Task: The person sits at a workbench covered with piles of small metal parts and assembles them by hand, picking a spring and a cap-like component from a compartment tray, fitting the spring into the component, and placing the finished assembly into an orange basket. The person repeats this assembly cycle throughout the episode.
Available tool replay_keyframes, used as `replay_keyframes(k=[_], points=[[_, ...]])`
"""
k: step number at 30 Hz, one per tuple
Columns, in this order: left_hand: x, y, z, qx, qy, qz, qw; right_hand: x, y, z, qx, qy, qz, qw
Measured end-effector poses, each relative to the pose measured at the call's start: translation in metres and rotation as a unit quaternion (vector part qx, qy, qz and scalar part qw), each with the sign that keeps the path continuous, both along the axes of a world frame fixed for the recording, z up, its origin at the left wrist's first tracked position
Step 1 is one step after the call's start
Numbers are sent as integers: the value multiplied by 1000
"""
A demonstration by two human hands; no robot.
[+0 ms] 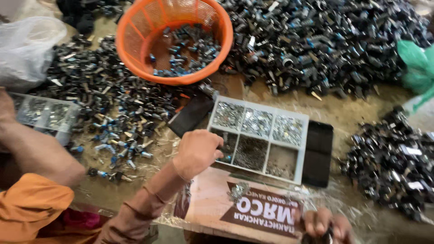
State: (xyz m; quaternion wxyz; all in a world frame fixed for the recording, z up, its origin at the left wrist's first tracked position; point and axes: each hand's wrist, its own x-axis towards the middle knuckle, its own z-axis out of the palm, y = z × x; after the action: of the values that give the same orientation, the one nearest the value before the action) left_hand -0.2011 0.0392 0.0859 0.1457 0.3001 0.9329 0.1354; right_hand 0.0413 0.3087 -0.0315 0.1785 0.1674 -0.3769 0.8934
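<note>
**Hand at the parts tray among heaps of small fittings**

The left hand is curled into a loose fist at the near-left corner of the white divided tray, fingertips over a lower compartment; what it pinches, if anything, cannot be told. The right hand, low at the frame's edge, is closed around a small dark part. The tray's upper compartments hold shiny metal bits, the lower ones darker bits. It sits on a printed cardboard sheet. Beyond stands an orange basket partly filled with black-and-blue pieces. Black fittings lie heaped behind and to the right. Another person's arm rests at left.
</note>
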Motion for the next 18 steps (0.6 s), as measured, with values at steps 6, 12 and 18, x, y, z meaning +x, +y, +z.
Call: replay_keyframes(k=[6, 12, 18], points=[[-10, 14, -5, 9, -48, -2, 999, 24, -40, 32, 396, -402, -268, 781], [6, 12, -1, 235, 44, -5, 971, -6, -61, 30, 637, -225, -396, 622], [56, 10, 4, 327, -94, 83, 937, -3, -53, 40, 608, -128, -436, 650]])
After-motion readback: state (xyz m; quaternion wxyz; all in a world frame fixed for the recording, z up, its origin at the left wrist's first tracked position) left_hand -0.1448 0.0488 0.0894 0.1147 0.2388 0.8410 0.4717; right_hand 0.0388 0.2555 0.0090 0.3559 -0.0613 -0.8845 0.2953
